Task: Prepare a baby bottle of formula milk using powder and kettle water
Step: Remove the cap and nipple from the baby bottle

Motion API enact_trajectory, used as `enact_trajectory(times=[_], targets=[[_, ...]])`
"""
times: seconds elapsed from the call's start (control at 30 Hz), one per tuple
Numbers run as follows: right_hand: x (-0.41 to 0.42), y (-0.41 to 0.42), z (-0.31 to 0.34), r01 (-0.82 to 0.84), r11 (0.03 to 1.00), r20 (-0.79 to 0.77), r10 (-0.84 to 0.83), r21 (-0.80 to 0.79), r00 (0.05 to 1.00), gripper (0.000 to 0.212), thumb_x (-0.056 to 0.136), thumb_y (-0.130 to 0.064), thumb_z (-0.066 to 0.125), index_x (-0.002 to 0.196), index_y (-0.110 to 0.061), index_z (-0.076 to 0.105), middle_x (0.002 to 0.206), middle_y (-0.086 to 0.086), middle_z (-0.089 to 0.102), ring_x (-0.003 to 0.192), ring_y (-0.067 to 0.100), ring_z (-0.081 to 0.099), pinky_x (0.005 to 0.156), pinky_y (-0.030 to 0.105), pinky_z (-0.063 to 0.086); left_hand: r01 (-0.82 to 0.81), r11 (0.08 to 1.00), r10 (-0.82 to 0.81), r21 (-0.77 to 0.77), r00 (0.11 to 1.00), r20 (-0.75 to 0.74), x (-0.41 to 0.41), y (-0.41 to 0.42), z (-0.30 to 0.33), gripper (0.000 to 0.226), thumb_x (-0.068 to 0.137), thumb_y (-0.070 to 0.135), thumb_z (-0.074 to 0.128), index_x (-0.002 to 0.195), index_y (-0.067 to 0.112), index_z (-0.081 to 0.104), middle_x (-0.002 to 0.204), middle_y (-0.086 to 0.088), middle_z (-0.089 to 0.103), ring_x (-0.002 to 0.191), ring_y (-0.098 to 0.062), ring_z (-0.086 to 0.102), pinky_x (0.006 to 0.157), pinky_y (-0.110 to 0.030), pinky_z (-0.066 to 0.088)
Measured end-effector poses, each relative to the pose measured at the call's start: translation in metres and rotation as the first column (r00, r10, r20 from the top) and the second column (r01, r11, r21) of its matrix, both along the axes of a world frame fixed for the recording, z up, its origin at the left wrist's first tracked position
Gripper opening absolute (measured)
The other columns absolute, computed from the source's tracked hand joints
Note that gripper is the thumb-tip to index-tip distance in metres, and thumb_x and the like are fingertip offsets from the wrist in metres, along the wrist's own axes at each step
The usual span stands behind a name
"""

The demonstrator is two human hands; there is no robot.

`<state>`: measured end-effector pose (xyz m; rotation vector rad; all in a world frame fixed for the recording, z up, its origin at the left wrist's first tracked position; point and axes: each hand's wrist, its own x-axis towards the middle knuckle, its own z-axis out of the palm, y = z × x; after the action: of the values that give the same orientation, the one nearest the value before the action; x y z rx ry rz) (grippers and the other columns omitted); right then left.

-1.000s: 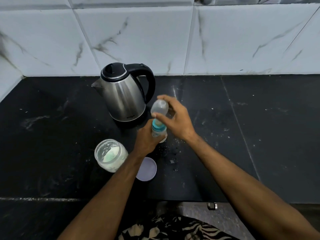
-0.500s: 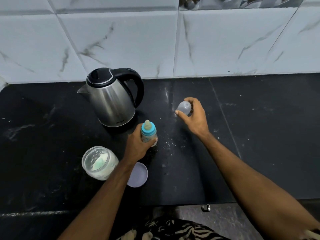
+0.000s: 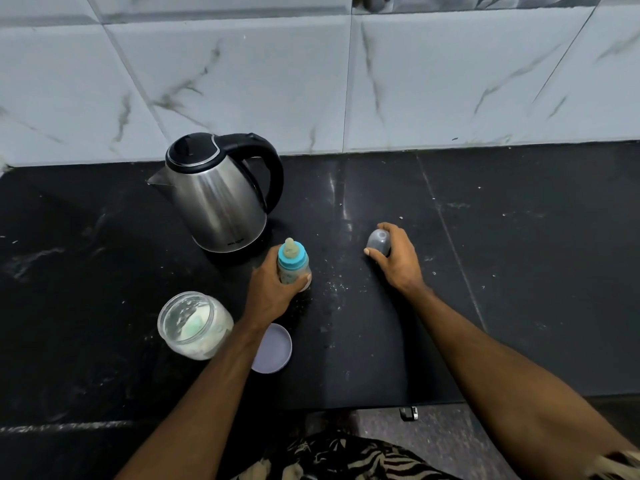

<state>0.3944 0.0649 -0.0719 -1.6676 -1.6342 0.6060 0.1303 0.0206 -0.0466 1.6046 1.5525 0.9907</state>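
Note:
A small baby bottle (image 3: 293,263) with a blue collar and a teat stands upright on the black counter (image 3: 519,271), just in front of the steel kettle (image 3: 216,195). My left hand (image 3: 273,292) is wrapped around the bottle's body. My right hand (image 3: 394,259) holds the clear dome cap (image 3: 378,242) of the bottle down at the counter, to the right of the bottle. An open glass jar of white powder (image 3: 194,325) with a green scoop inside stands to the left of my left forearm.
The jar's pale lid (image 3: 273,348) lies flat on the counter, partly under my left forearm. A white marble-tiled wall (image 3: 346,81) backs the counter. White specks are scattered on the counter around the bottle. The counter's front edge is close to my body.
My right hand lifted the clear cap off the bottle's teat and carried it right and down to the counter. My left hand has kept hold of the bottle.

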Motion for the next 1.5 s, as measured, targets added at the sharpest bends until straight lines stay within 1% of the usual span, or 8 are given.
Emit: enact_trajectory(times=[0.2, 0.3, 0.47, 0.63, 0.87, 1.03, 1.2, 1.5], targets=[[-0.003, -0.002, 0.001, 0.005, 0.999, -0.022, -0.006, -0.032, 1.000, 0.068, 0.085, -0.031, 0.076, 0.141, -0.019, 0.040, 0.138, 0.000, 0.044, 0.120, 0.010, 0.044, 0.107, 0.036, 0.042, -0.004, 1.000, 0.004, -0.001, 1.000, -0.008, 0.002, 0.000, 0.000, 0.066, 0.077, 0.018, 0.083, 0.134, 0.010, 0.051, 0.128, -0.004, 0.061, 0.116, -0.016, 0.058, 0.100, -0.031, 0.050], [-0.013, -0.005, 0.009, 0.076, 0.996, -0.049, -0.074, 0.042, 0.996, 0.077, 0.084, -0.039, 0.075, 0.147, -0.019, 0.035, 0.150, 0.002, 0.037, 0.137, 0.013, 0.032, 0.114, 0.033, 0.030, 0.003, 1.000, -0.003, -0.001, 1.000, 0.001, 0.002, -0.001, 0.000, 0.066, 0.077, 0.019, 0.083, 0.134, 0.012, 0.051, 0.127, -0.001, 0.061, 0.115, -0.013, 0.058, 0.097, -0.024, 0.048], [-0.072, -0.024, 0.044, -0.038, 0.973, -0.093, 0.061, 0.227, 0.994, 0.057, 0.088, -0.043, 0.070, 0.133, -0.013, 0.052, 0.132, 0.002, 0.055, 0.122, 0.006, 0.046, 0.106, 0.032, 0.041, -0.012, 1.000, 0.013, -0.021, 1.000, 0.027, -0.001, -0.001, -0.006, 0.064, 0.076, 0.025, 0.083, 0.132, 0.020, 0.053, 0.120, 0.012, 0.063, 0.108, -0.004, 0.060, 0.089, -0.014, 0.047], [-0.127, -0.042, 0.058, -0.287, 0.951, -0.136, 0.301, 0.119, 0.944, 0.060, 0.081, -0.041, 0.078, 0.129, -0.012, 0.056, 0.125, 0.002, 0.060, 0.114, 0.015, 0.056, 0.099, 0.034, 0.048, -0.035, 0.999, 0.035, -0.038, 0.999, -0.009, -0.001, 0.000, -0.008, 0.048, 0.082, 0.026, 0.076, 0.124, 0.030, 0.055, 0.099, 0.032, 0.063, 0.097, 0.007, 0.063, 0.076, -0.005, 0.047], [-0.138, -0.039, 0.059, -0.236, 0.954, -0.139, 0.263, 0.182, 0.955, 0.062, 0.076, -0.024, 0.084, 0.129, -0.008, 0.057, 0.123, 0.005, 0.065, 0.111, 0.016, 0.061, 0.098, 0.035, 0.052, -0.037, 0.998, 0.038, -0.047, 0.999, 0.025, 0.002, 0.000, -0.009, 0.055, 0.082, 0.020, 0.078, 0.131, 0.024, 0.055, 0.107, 0.022, 0.062, 0.095, 0.024, 0.055, 0.077, 0.001, 0.042], [-0.133, -0.034, 0.059, -0.270, 0.949, -0.217, 0.301, 0.164, 0.928, 0.069, 0.071, -0.022, 0.088, 0.129, -0.019, 0.053, 0.105, -0.010, 0.067, 0.099, 0.007, 0.065, 0.089, 0.025, 0.055, 0.004, 0.999, -0.003, -0.046, 1.000, 0.016, -0.001, 0.003, -0.008, 0.061, 0.080, 0.015, 0.079, 0.135, 0.021, 0.053, 0.120, 0.013, 0.063, 0.102, 0.008, 0.059, 0.080, -0.001, 0.045], [-0.125, -0.023, 0.060, -0.368, 0.925, -0.203, 0.381, 0.097, 0.902, 0.071, 0.071, -0.023, 0.089, 0.129, -0.023, 0.049, 0.113, -0.004, 0.071, 0.103, 0.007, 0.067, 0.090, 0.022, 0.055, 0.042, 0.998, -0.040, -0.053, 0.999, 0.034, -0.002, 0.004, -0.006, 0.059, 0.081, 0.014, 0.079, 0.133, 0.021, 0.053, 0.124, 0.008, 0.064, 0.113, -0.003, 0.060, 0.091, -0.016, 0.050], [-0.110, 0.000, 0.076, -0.588, 0.802, -0.232, 0.556, -0.102, 0.799, 0.073, 0.075, -0.014, 0.085, 0.132, -0.030, 0.042, 0.114, -0.006, 0.071, 0.112, 0.005, 0.064, 0.100, 0.031, 0.052, 0.065, 0.993, -0.060, -0.101, 0.997, 0.057, -0.007, 0.005, -0.003, 0.062, 0.079, 0.017, 0.080, 0.126, 0.041, 0.048, 0.110, 0.032, 0.058, 0.102, 0.024, 0.053, 0.079, 0.000, 0.044]])
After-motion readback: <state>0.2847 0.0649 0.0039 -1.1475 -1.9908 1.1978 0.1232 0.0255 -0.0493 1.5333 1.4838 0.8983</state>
